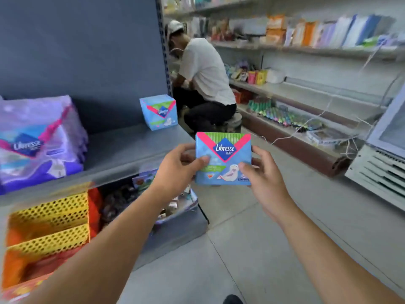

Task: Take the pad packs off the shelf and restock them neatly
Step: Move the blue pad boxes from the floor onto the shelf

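Note:
A blue Libresse pad pack (pixel 225 150) is held upright in front of me, just past the right end of the grey shelf (pixel 122 148). My left hand (pixel 177 170) grips its left edge and my right hand (pixel 263 172) grips its right edge, thumbs on the front face. A second blue pad pack (pixel 158 111) stands on the shelf at its far right end. A stack of purple Libresse pad packs (pixel 41 141) fills the shelf's left end. The shelf board between them is bare.
Below the shelf sit yellow perforated baskets (pixel 50 216) and mixed goods. A person in a white shirt (pixel 203 71) crouches in the aisle ahead. Stocked shelves (pixel 306 51) line the right wall, with a white freezer unit (pixel 381 163) at far right. Grey floor tiles lie below.

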`<state>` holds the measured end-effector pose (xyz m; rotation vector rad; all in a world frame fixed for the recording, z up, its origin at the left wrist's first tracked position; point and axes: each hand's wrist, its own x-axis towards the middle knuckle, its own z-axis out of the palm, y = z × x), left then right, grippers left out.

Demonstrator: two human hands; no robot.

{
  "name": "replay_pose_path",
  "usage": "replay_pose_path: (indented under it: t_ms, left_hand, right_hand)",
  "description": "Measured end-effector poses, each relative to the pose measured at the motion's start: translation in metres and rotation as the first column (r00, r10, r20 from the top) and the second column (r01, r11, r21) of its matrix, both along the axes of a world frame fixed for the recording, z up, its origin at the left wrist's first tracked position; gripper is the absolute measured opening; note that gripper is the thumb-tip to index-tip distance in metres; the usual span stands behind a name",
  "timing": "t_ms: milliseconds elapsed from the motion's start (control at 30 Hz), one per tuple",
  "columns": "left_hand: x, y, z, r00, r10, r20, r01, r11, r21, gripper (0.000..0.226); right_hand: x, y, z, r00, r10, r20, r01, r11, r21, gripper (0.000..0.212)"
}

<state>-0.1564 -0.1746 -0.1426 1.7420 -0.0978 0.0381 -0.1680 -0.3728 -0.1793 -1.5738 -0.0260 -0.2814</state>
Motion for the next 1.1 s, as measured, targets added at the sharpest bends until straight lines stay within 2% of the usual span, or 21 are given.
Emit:
replay_pose_path:
  t_ms: [100, 267, 500, 767, 1100]
  left_hand:
    - [0.033, 0.043, 0.000, 0.991, 0.125, 0.055, -0.129, 0.989, 0.073, 0.034]
    - [0.101, 0.084, -0.015, 0.955, 0.271, 0.120, -0.283, 0.954, 0.094, 0.041]
    - [0.189, 0.107, -0.033, 0.916, 0.366, 0.165, -0.382, 0.921, 0.074, 0.047]
    - [0.249, 0.108, -0.036, 0.880, 0.427, 0.205, -0.463, 0.868, 0.179, 0.046]
    - [0.271, 0.109, -0.050, 0.825, 0.513, 0.238, -0.565, 0.760, 0.323, 0.046]
  right_hand:
    - [0.051, 0.040, 0.008, 0.996, 0.083, 0.029, -0.080, 0.994, -0.070, 0.036]
    - [0.146, 0.084, 0.004, 0.981, 0.189, 0.053, -0.174, 0.962, -0.211, 0.036]
    - [0.248, 0.111, 0.000, 0.972, 0.224, 0.074, -0.189, 0.926, -0.327, 0.038]
    - [0.319, 0.127, -0.022, 0.984, 0.166, 0.059, -0.127, 0.901, -0.416, 0.038]
    - [0.344, 0.145, -0.024, 0.989, 0.128, 0.079, -0.070, 0.853, -0.517, 0.037]
